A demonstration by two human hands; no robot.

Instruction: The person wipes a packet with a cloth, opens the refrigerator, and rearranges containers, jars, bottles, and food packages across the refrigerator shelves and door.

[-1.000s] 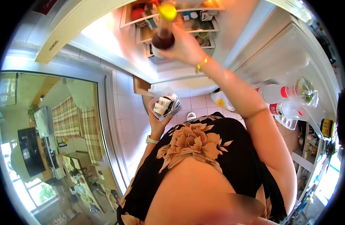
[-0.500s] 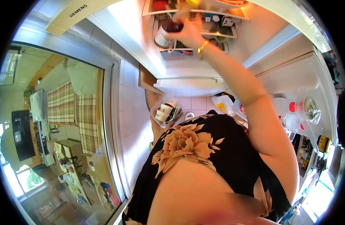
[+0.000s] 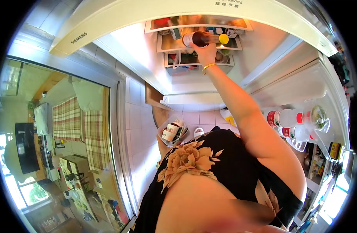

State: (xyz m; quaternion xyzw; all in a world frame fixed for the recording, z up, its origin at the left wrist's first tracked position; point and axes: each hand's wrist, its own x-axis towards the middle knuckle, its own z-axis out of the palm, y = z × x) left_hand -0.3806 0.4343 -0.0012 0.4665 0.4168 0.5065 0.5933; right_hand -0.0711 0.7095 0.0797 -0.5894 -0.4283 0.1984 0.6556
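Observation:
My right hand [image 3: 207,53] is closed around a bottle [image 3: 201,39] with dark contents, a pale label and a yellow cap [image 3: 224,39]. The bottle lies sideways in my grip, cap to the right, in front of the fridge shelves. Low on the left, my left hand [image 3: 162,144] holds a clear plastic container [image 3: 184,134] against my front; most of its fingers are hidden. Inside it sit white-labelled tubs or jars [image 3: 169,133] with dark contents.
The open fridge [image 3: 128,50] has several packed shelves [image 3: 200,49]. Its door [image 3: 291,77], on the right, carries large red-labelled bottles [image 3: 281,117] and a bagged green item [image 3: 320,118]. A glass window [image 3: 75,143] stands left.
My right hand has moved right and slightly down, and the bottle has turned from steeply tilted to sideways. My left hand still holds the container. The view has shifted slightly.

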